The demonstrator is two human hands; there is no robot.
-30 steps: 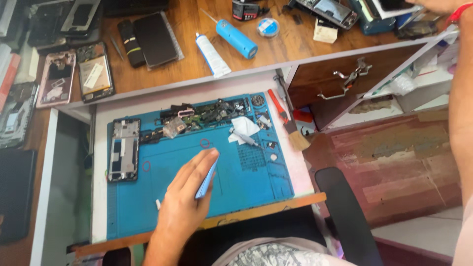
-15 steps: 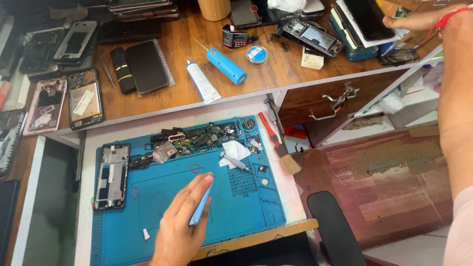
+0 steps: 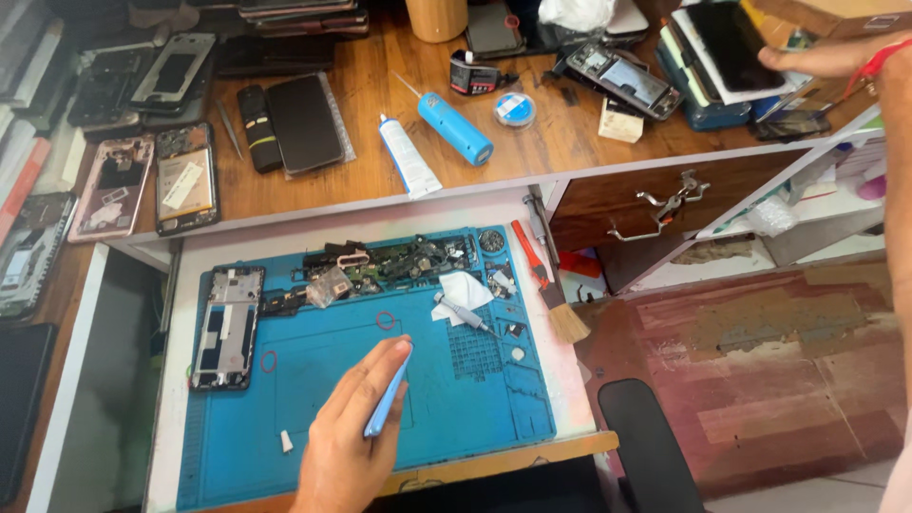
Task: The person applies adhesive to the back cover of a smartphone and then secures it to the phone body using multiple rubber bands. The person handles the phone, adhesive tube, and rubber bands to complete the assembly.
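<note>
2 hands: both in view, 1 low over the mat, 1 far up at the desk's right end.
Left hand (image 3: pixel 347 446): nearest the camera, fingers closed together around a thin light-blue pry tool (image 3: pixel 388 401), which lies along the fingers and points up and right.
Blue work mat (image 3: pixel 313 446): under that hand, on a white pull-out shelf (image 3: pixel 171 380).
Small white bit (image 3: pixel 286 441): on the mat, just left of the hand.
Phone frame (image 3: pixel 226 328): stripped, upright along the mat's left side, well apart from the hand.
Tweezers (image 3: pixel 464 314): on a white cloth (image 3: pixel 465 290), right of centre on the mat.
Loose parts (image 3: pixel 380 266): spread along the mat's top edge.
Brush (image 3: pixel 546 280): red handle, just beside the mat's right edge.
Wooden desk (image 3: pixel 380 95): beyond the shelf.
White tube (image 3: pixel 407 157) and blue cylinder (image 3: pixel 456 128): side by side on the desk.
Dark phones (image 3: pixel 294 123): left of the tube.
Right hand (image 3: pixel 822 57): farthest, fingers resting on a dark phone (image 3: pixel 731 33) atop a stack; whether it grips, I cannot tell.
</note>
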